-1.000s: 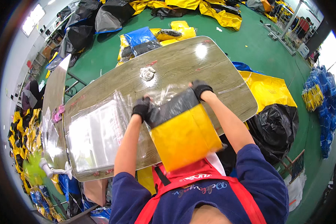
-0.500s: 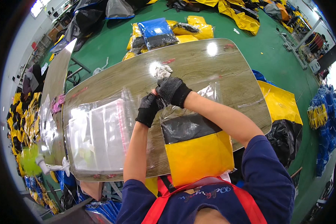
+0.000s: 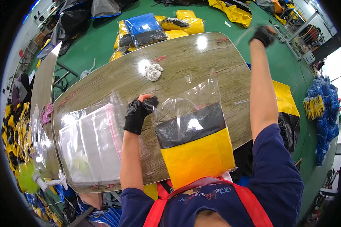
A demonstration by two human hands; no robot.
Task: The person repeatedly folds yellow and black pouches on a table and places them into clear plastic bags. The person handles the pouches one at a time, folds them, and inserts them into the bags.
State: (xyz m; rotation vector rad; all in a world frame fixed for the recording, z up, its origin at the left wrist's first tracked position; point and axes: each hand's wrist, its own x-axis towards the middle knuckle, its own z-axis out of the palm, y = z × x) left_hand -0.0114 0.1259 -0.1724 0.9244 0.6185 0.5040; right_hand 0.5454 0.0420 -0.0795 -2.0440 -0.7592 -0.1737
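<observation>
My left hand (image 3: 140, 109), in a black dotted glove with bare fingertips, is closed at the upper left corner of a clear plastic bag (image 3: 197, 94). Inside the bag lies a folded yellow and black sheet (image 3: 197, 147), its black part toward the bag's mouth. The bag lies on the wooden table and reaches its near edge by my body. Far out to the right, past the table's edge, my right hand (image 3: 264, 36) is raised and smeared by motion. It looks closed, with a thin clear strip (image 3: 243, 34) trailing from it.
A stack of clear bags (image 3: 89, 145) covers the table's left part. A crumpled white cloth (image 3: 153, 72) lies toward the far side. Packed blue and yellow bundles (image 3: 146, 30) sit on the green floor beyond. Yellow and black sheeting (image 3: 286, 102) lies right of the table.
My right hand has swung from beside my left hand far out to the right. My left hand stays at the bag's corner. The bag's upper part now shows uncovered.
</observation>
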